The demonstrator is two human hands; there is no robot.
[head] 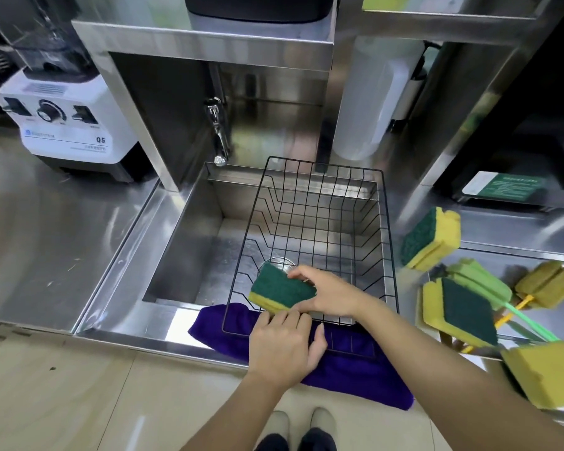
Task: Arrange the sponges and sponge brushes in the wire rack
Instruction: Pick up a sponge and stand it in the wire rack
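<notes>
A black wire rack [385, 222] sits over the steel sink, its near end resting on a purple cloth. My right hand [331, 292] holds a green-and-yellow sponge [279, 288] at the rack's near left corner. Just below it, my left hand [282, 345] has its fingertips on the sponge's lower edge and the rack's front wire. On the counter to the right lie three more sponges [432, 237] [459, 312] [547, 372]. A green sponge brush [479, 278] and a brownish sponge brush [549, 284] with long handles lie among them.
The sink [189, 255] has a faucet [219, 138] at its back left. A white blender base [69, 125] stands on the left counter. The purple cloth [355, 375] hangs over the sink's front edge. A steel shelf frame rises behind.
</notes>
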